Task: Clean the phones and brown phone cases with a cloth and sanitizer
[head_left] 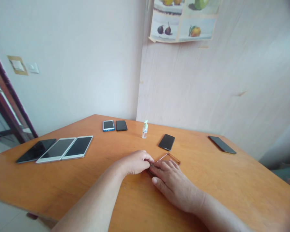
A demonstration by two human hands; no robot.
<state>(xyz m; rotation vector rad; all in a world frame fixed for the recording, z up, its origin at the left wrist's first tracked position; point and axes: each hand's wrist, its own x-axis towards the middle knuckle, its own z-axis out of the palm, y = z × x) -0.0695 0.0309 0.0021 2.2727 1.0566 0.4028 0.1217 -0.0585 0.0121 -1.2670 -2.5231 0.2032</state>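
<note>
A clear phone case (pixel 175 158) with a thin rim lies on the wooden table, partly covered by my hands. My left hand (pixel 139 161) is closed, its thumb and fingers pinching at the case's near left corner. Over the near part of the case my right hand (pixel 170 182) bends its fingers, with their tips close to the left hand's. What lies right under the fingertips is hidden. Just beyond the case is a black phone (pixel 167 142), flat with its screen up.
A small pump bottle (pixel 144 130) stands behind the hands. A blue-edged phone (pixel 108 125) and a dark phone (pixel 121 125) lie at the back. Left are a black tablet (pixel 36 150) and two white ones (pixel 56 150). Another dark phone (pixel 221 144) lies right. The table (pixel 125 206) meets a wall.
</note>
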